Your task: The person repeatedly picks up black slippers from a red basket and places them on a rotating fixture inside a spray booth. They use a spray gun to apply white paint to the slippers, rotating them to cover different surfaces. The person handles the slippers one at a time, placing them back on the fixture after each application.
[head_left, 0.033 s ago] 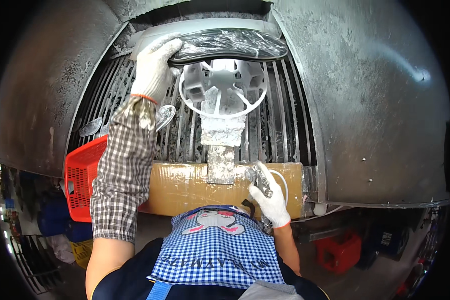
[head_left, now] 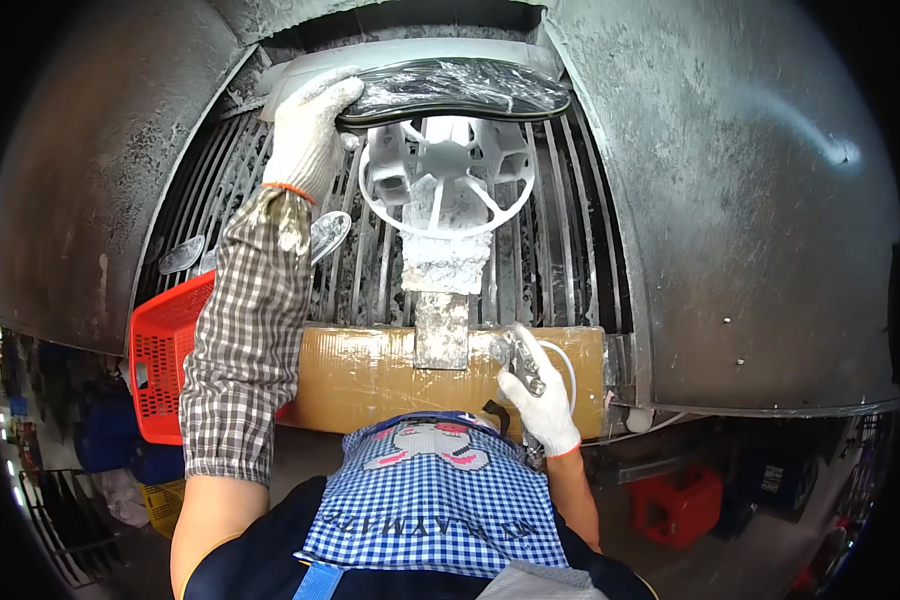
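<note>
At the far end, my left hand [head_left: 315, 125], in a white knit glove, is closed on the left end of a long, black, sole-shaped piece [head_left: 460, 88]. Its upper face looks glossy and wrinkled, like clear film. The piece is held over a white-crusted spoked wheel [head_left: 448, 190], hiding part of its far rim. Whether the two touch, I cannot tell. Nearer to me, my gloved right hand [head_left: 540, 398] is wrapped around a metal spray gun [head_left: 518, 365]. A white hose [head_left: 568, 365] loops beside that hand.
A metal grate [head_left: 560, 260] lies under the wheel, between grey booth walls [head_left: 760, 220]. Clear-looking sole-shaped pieces [head_left: 182, 255] rest at the left, near a red basket [head_left: 155, 330]. A brown film-wrapped block [head_left: 360, 375] spans the front. A red stool [head_left: 678, 503] stands low right.
The black sole-shaped piece has shifted very slightly left with my left hand. My right hand and the spray gun stay in place.
</note>
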### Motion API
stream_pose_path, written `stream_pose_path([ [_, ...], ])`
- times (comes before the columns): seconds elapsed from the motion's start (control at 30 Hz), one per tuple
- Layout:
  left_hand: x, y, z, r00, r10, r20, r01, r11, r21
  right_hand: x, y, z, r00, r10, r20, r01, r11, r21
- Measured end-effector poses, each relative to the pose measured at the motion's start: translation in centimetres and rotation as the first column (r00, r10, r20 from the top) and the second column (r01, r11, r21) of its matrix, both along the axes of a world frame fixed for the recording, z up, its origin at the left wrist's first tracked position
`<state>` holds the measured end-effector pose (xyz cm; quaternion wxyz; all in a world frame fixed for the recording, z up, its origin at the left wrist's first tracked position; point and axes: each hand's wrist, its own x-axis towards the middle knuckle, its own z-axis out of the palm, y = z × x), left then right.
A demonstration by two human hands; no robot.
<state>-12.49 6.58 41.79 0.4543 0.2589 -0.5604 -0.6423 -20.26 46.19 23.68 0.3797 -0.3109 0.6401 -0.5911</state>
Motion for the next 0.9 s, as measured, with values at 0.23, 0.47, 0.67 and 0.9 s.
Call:
stream_pose_path([
  [0.23, -0.2, -3.2, -2.6, 1.0, 0.002, 0.015, -0.002, 1.0, 0.002, -0.1, 0.2, -0.2, 1.0, 0.023, 0.016, -0.024, 1.0, 0.01],
  [0.47, -0.7, -3.7, -3.9, 0.999, 0.023, 0.023, -0.024, 0.999, 0.022, 0.0, -0.1, 0.1, 0.999, 0.022, 0.048, -0.022, 1.0, 0.007],
  [0.67, -0.5, -3.7, -4.2, 0.998, -0.003, 0.062, 0.003, 1.0, -0.001, 0.1, 0.0, 0.0, 0.995, 0.007, 0.099, -0.011, 0.999, 0.037],
  [0.9, 0.2, -3.7, -4.3, 0.943, 0.089, 0.321, -0.032, 0.984, -0.177, -0.1, -0.2, -0.4, 1.0, -0.016, -0.017, 0.016, 1.0, -0.006],
])
